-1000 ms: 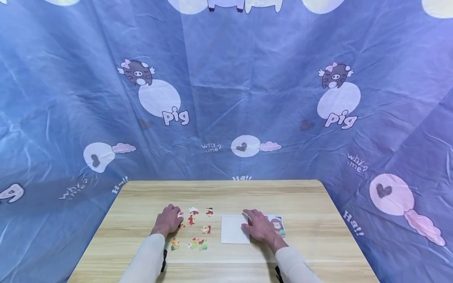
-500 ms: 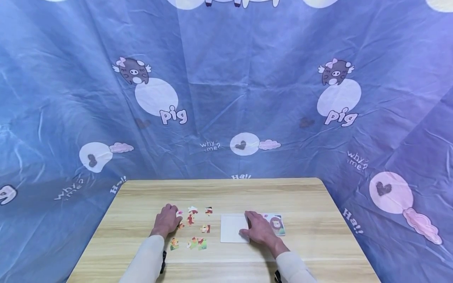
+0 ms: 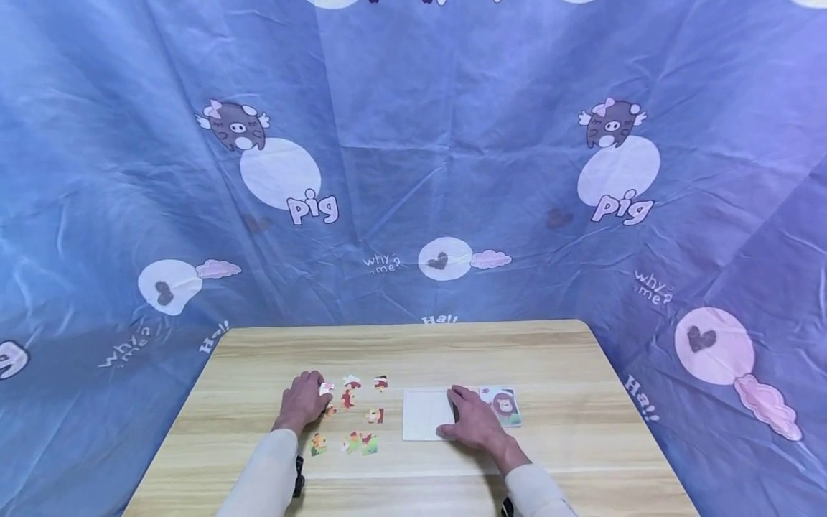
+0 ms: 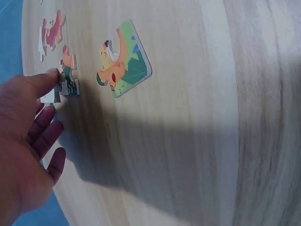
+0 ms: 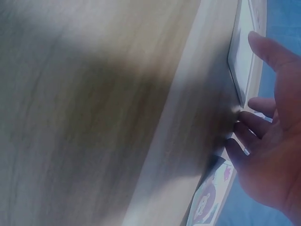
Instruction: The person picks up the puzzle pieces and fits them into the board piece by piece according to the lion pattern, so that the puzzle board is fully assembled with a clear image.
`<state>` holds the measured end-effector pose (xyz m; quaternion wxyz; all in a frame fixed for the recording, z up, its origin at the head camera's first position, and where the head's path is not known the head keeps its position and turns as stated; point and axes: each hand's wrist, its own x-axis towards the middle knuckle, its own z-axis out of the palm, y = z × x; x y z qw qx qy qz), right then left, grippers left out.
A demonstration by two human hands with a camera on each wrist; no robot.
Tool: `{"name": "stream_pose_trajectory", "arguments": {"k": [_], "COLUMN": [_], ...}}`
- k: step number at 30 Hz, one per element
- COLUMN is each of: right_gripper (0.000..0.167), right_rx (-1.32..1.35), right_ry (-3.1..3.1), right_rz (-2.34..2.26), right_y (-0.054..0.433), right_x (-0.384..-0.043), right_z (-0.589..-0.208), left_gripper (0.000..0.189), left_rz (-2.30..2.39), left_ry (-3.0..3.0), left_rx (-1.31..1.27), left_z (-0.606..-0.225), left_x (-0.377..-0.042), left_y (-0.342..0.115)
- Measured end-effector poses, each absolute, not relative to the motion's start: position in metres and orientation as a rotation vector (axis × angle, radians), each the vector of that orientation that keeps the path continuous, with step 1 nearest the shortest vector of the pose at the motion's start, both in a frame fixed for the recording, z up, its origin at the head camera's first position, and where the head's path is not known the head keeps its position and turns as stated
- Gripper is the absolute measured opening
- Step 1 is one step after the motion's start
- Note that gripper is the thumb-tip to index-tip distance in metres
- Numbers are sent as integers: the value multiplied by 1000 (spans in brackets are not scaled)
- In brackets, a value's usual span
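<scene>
My left hand (image 3: 301,401) pinches a small pale puzzle piece (image 3: 326,388) with pink markings at its fingertips, low over the table. In the left wrist view the thumb overlaps that piece, hiding much of it. An orange and green puzzle piece (image 4: 70,77) lies right by the thumb, and a corner piece with an orange animal (image 4: 123,61) is farther off. My right hand (image 3: 477,416) rests at the right side of a flat white board (image 3: 423,415). Its thumb lies over the board, and its other fingers, loosely bent, sit along the right edge.
Several loose picture pieces (image 3: 347,399) lie between the left hand and the board, others (image 3: 368,444) nearer the front. A lion card (image 3: 504,408) lies right of the right hand. The wooden table (image 3: 400,352) ends at a blue printed curtain (image 3: 400,201).
The right hand has shifted slightly right and toward me, its thumb staying over the board, and more of the lion card shows. The pale piece shows more at the left fingertips.
</scene>
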<state>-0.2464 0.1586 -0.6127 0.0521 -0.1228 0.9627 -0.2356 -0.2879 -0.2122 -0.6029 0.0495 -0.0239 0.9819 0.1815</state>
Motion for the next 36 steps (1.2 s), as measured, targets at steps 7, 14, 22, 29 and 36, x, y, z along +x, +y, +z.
{"name": "stream_pose_trajectory", "arguments": {"k": [7,14,22,29,36], "right_gripper": [82,79,78,76,75], "right_rx": [-389,-416,-440,-447,-455], "right_ry": [2932,2934,2967,2977,2971], "right_rz": [-694,-677,-560,-527,-510], "right_y": [161,163,165,167,166], "right_x": [-246,-243,-243,-244,-244], "right_z": [-612,-610,-605,-604,-602], "left_gripper": [34,28,28,24,19], "left_rz": [673,788,1024,1284,1363], "left_ry": [3002,2998,2972,2876,2855], "left_rx": [-118,-147,-199,-203,-174], "left_z": [-604,-607,-604,-600,-598], "left_x": [-290,-288,-292,-293,-290], "left_y": [-214,-218,-215,-201,-177]}}
